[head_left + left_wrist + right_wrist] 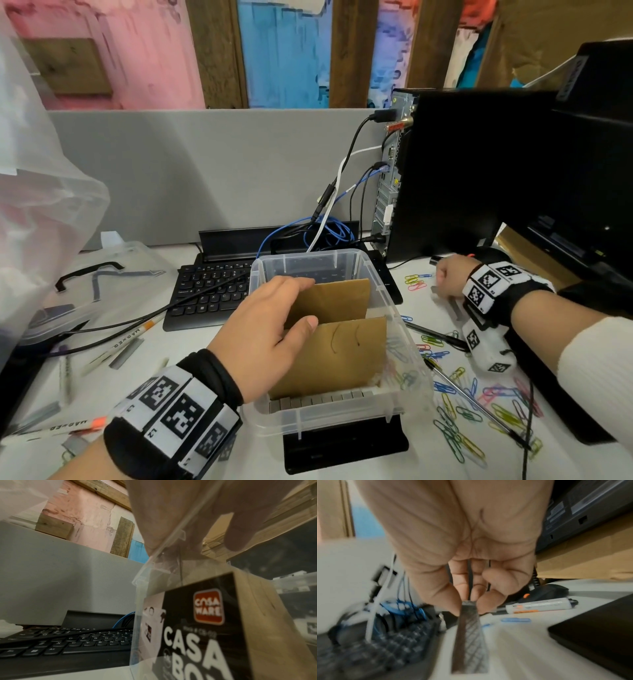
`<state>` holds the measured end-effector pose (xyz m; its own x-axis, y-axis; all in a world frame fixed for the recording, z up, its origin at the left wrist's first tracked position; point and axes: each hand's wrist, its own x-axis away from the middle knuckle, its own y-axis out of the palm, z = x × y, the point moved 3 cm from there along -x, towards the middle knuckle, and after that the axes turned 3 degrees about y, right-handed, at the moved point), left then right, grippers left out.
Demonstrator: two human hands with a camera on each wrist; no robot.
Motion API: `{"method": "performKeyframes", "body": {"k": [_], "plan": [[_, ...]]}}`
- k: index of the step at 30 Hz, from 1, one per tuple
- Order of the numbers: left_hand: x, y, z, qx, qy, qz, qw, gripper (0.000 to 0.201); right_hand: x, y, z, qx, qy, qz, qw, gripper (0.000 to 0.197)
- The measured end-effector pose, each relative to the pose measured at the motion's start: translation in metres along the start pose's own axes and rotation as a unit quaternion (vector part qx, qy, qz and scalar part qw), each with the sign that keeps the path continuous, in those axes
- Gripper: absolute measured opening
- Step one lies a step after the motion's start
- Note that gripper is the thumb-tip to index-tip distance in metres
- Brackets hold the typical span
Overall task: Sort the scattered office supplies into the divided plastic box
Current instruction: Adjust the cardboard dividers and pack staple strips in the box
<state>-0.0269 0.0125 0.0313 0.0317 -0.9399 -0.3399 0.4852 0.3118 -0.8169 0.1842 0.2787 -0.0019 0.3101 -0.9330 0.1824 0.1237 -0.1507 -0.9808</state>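
Right hand [469,574] is pinching a strip of staples [470,635] off the desk. Left hand [270,339] is gripping the plastic box [404,407] just beside it. Next, the strip probably goes in with the other staples.

White tabletop [346,460] fills lower frame. Grey partition panel [212,171] spans centre, upright behind it. Above panel, wall [137,51] painted pink upper left, blue top centre, crossed by brown wooden posts [352,51]. Black computer tower [455,171] centre right, cables [329,205] plugged into its rear. Black monitor [596,154] far right. Black keyboard [209,291] lower centre-left. Translucent plastic sheet [37,171] at left edge.
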Motion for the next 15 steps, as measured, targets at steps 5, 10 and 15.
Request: {"method": "performKeyframes", "body": {"k": [5, 10, 15], "plan": [[0.0, 0.0, -0.001, 0.0, 0.006, -0.002, 1.0, 0.059, 0.034, -0.041, -0.003, -0.339, -0.057, 0.014, 0.939, 0.011], [0.0, -0.002, -0.001, 0.013, -0.002, 0.002, 1.0, 0.066, 0.085, -0.069, -0.021, -0.474, -0.169, 0.008, 0.864, 0.016], [-0.001, -0.011, 0.013, 0.026, 0.013, 0.014, 0.999, 0.047, 0.133, -0.081, -0.048, -0.539, -0.247, -0.037, 0.805, 0.021]]}}
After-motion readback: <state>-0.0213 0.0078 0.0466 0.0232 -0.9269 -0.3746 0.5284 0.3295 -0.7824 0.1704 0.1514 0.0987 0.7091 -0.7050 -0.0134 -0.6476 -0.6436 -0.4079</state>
